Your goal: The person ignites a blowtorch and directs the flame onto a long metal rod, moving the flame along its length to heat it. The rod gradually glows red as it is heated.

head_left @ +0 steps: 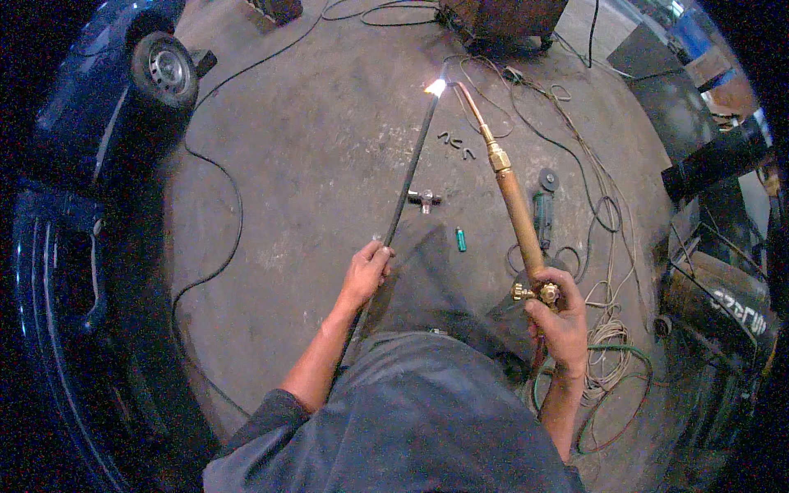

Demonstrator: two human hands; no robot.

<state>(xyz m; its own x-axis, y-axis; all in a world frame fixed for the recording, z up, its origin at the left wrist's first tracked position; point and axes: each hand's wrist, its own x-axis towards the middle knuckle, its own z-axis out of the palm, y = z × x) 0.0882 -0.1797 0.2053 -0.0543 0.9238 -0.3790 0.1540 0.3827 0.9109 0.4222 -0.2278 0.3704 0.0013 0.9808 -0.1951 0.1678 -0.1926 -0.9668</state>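
Dark grey clothing filled the near middle. Beyond it on the right, a right hand had its grip clamped on the near end of a brass-coloured torch, fingers about the valve knobs. Loops of pale cable lay on the floor to its right. Slightly farther, on the left, a left hand had its grip closed around a long dark rod, which slanted away toward the far middle. Between rod and torch lay a green lighter-like cylinder; a grinder was right of the torch. Farther were a T-shaped metal piece just beside the rod, then three bent pieces. White glare (too bright to show any contact) covered the rod's far end, beside the torch's tip. A vehicle wheel stood far left, and a wheeled metal box farthest.
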